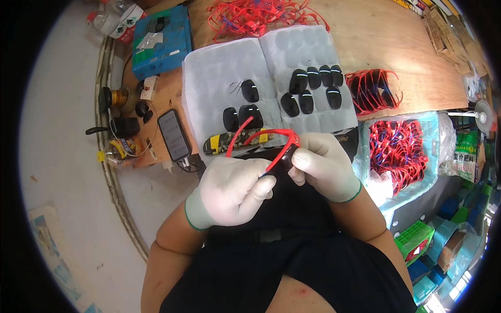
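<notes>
Both of my hands wear white knit gloves with green cuffs. A red glasses frame (287,132) is held between them over my lap, its temple arms pointing away from me. My left hand (232,190) closes round the near side of the frame. Thumb and fingers of my right hand (326,166) pinch the other side, where a dark lens (283,165) shows at the rim. Whether that lens is fully seated I cannot tell. Beyond my hands, several loose dark lenses (298,82) lie on white padded sheets (222,65).
A camouflage-patterned strip (228,142) lies at the sheets' near edge. Left are a phone (174,136) with a cable and a blue box (160,47). Red frames pile up (255,18) at the back; a row of glasses (371,91) and a filled blue crate (433,151) stand right.
</notes>
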A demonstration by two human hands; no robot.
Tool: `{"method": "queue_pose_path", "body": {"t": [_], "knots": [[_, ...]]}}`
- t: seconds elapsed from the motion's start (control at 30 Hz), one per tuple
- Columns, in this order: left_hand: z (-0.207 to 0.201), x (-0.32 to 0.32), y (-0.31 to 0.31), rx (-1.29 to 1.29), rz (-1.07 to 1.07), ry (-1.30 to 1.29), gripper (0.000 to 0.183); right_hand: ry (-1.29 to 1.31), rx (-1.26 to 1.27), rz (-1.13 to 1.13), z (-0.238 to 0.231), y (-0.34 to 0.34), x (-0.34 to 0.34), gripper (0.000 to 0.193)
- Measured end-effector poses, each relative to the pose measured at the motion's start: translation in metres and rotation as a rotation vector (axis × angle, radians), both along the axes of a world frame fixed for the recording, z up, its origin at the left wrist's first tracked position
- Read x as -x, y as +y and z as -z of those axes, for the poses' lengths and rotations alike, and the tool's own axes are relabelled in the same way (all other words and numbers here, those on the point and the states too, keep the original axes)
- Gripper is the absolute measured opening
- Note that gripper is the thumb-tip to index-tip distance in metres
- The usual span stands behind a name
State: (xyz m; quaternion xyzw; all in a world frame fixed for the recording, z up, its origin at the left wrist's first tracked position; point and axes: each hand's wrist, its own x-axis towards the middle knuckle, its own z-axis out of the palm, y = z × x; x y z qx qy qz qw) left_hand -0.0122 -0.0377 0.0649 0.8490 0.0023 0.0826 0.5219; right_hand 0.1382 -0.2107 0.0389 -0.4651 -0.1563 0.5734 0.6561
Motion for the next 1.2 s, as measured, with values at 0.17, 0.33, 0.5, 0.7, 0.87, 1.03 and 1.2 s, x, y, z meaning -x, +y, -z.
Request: {"method": "queue_pose_path", "body": {"t": [0.17, 0.33, 0.5, 0.7, 0.87, 1.03, 1.2], "knots": [[-0.001, -0.002, 0.006, 0.078, 0.008, -0.051, 0.012, -0.188, -0.047, 0.07, -0.011, 0.0, 0.01, 0.015], [0.005, -0.002, -0.007, 0.327, -0.096, 0.072, 0.037, -0.46, -0.007, 0.108, -0.01, -0.004, 0.012, 0.008], [-0.007, -0.006, -0.013, 0.127, -0.084, 0.104, 0.036, -0.345, 0.001, 0.062, -0.013, -0.001, 0.011, 0.009], [-0.016, -0.007, -0.022, -0.107, -0.098, -0.066, 0.035, -0.442, -0.095, -0.028, -0.02, -0.002, 0.003, 0.006], [-0.018, -0.009, -0.015, -0.105, -0.086, -0.024, 0.036, -0.394, -0.066, -0.004, -0.023, 0.001, 0.001, 0.009], [-0.021, -0.022, 0.001, -0.331, 0.08, -0.09, 0.03, -0.932, -0.217, 0.233, -0.006, 0.0, -0.007, 0.039], [-0.005, -0.044, 0.018, 0.194, 0.139, 0.026, 0.02, -1.21, -0.289, -0.111, -0.02, -0.018, -0.023, 0.023]]}}
